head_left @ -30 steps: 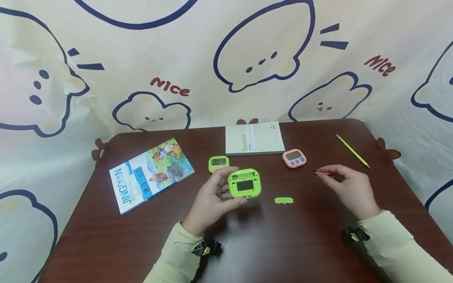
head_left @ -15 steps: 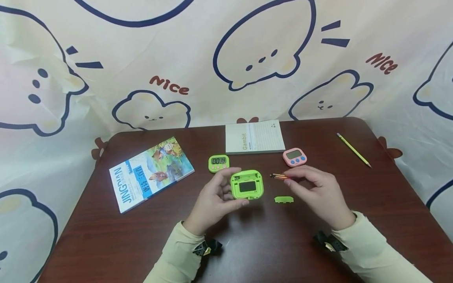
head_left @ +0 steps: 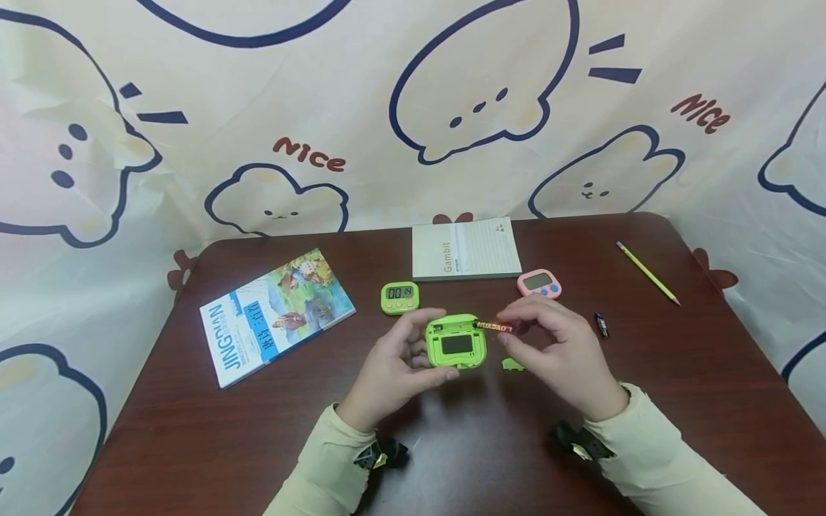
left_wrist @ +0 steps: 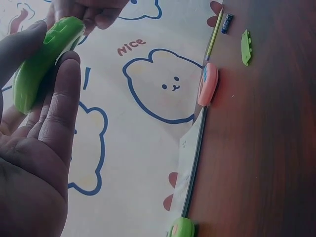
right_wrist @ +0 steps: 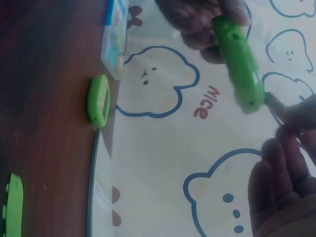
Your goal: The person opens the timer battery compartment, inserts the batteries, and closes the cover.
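A cream cloth printed with cartoon bears hung behind the dark wooden bench [head_left: 193, 430], where a book [head_left: 274, 315], a notepad [head_left: 464, 249], a small green timer [head_left: 399, 297], a pink timer [head_left: 539, 283], a pencil [head_left: 647, 273] and a spare battery [head_left: 601, 325] lay. Above the middle of the bench, nearer the front edge, the left hand [head_left: 390, 369] curled its fingers round the sides of a green timer [head_left: 456, 341], back up with its slot open, while the right hand [head_left: 558, 351] pinched a battery [head_left: 494, 327] at the timer's top right corner; the loose cover [head_left: 510, 365] lay just beneath. Both looked light, hard and rather slick, the timer best gripped by its edges, the battery by its far end.
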The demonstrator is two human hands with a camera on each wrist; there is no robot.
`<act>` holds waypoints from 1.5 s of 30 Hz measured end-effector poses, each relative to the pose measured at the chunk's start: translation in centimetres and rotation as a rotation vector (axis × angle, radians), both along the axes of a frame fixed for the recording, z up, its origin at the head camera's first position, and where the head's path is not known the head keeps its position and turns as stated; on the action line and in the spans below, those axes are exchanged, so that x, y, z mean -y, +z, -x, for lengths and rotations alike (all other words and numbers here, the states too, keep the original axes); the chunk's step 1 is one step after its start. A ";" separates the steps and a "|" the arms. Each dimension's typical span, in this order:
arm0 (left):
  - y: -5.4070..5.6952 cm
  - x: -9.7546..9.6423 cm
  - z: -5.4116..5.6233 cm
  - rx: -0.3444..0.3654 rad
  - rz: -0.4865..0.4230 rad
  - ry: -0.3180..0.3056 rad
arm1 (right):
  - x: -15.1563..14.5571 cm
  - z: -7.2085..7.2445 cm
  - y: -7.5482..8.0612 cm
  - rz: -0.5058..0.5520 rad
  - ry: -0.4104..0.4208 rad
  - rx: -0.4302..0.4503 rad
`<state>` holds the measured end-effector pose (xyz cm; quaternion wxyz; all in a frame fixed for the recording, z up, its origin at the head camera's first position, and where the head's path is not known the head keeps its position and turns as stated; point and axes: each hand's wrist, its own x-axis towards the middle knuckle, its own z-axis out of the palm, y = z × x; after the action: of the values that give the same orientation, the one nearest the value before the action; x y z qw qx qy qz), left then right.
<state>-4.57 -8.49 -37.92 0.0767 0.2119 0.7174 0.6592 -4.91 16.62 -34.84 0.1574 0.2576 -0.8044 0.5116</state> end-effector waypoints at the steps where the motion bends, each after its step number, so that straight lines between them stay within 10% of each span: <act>1: 0.0 0.0 0.0 -0.001 0.001 0.002 | 0.1 0.0 0.0 0.013 0.004 -0.001; 11: -0.1 -0.1 0.0 -0.002 -0.007 0.003 | 1.0 0.1 0.3 0.140 0.001 -0.033; 26: 0.4 -0.2 -0.2 -0.008 0.020 -0.019 | 2.6 1.1 0.6 -0.150 0.109 -0.276; 32: 0.2 -0.2 -0.2 -0.025 0.028 -0.028 | 3.4 1.3 1.1 -0.258 0.105 -0.200; 45: 0.4 -0.2 -0.3 -0.010 0.027 -0.014 | 1.8 0.5 0.0 0.100 0.033 0.272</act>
<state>-4.28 -8.28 -37.55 0.0804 0.2191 0.7252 0.6478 -5.36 14.80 -34.87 0.0512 0.1911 -0.7875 0.5837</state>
